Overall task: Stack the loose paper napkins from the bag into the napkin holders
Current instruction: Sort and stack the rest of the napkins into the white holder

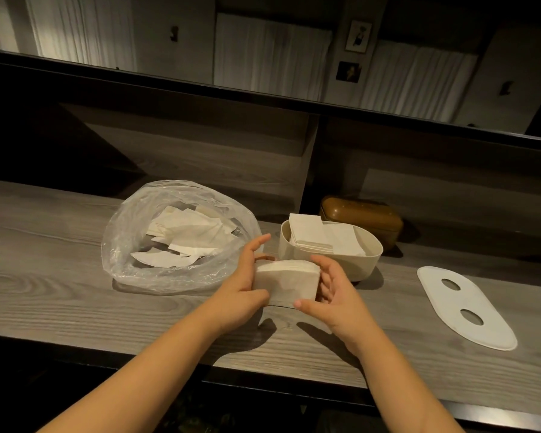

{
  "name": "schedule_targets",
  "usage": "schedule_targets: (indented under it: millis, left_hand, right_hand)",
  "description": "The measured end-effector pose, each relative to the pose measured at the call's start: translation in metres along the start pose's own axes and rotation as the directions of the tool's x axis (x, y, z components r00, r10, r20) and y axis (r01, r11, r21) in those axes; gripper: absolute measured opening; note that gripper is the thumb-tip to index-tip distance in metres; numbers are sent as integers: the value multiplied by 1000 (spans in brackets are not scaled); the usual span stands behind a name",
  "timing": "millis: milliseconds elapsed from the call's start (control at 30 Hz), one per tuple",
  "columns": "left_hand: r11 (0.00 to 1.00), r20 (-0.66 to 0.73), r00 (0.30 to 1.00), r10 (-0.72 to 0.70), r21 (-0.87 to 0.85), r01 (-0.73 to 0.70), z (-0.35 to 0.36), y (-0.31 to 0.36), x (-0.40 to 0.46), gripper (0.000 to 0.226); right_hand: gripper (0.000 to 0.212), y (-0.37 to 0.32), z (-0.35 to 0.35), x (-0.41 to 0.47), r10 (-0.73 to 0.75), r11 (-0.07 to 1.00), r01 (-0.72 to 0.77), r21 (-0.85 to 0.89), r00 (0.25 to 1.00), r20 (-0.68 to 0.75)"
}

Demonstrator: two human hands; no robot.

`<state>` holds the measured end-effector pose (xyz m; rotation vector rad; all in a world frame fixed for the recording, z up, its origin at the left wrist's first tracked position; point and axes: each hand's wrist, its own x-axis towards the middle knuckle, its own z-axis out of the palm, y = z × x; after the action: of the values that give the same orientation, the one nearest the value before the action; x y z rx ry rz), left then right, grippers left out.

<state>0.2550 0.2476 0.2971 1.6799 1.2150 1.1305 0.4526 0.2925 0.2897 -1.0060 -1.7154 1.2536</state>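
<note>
Looking from the left, we see the clear bag [156, 245] lying on the wood counter [59, 295], its mouth open, loose napkins [184, 235] jumbled inside. Bare counter stretches out left of the bag. Just right of it, our left hand [241, 292] and right hand [334, 298] hold a small stack of napkins [286, 281] between them, fingers curled round its sides. The stack stands on its edge, flat face toward us. Behind it sits the white holder [350, 267], long side running left to right, with napkins lying flat inside. A brown box [366, 218] is behind. A white lid [469, 310] lies farther right, near the front edge.
</note>
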Motion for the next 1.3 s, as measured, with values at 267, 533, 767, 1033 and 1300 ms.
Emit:
schedule_targets:
  millis: [267,533,767,1033,1300]
  left_hand:
    - [999,33,999,-1,46,0,5,2,1,92]
    - [981,26,1000,-16,194,11,9,-3,4,98]
    - [990,-214,973,-88,-130,61,3,-7,7,45]
    - [957,-269,963,29,-272,-105,9,14,15,28]
    - [962,-270,962,44,-249,-114,52,1,29,36]
  right_hand:
    - [82,4,3,2,-17,997,14,-81,999,-34]
    - [74,1,4,1,19,989,-21,-146,1000,-14]
    - [54,-1,1,2,25,998,-17,68,992,-121]
    - [31,-11,16,5,-60,998,60,-1,997,-44]
    - [49,-8,19,5,-4,997,13,80,995,-104]
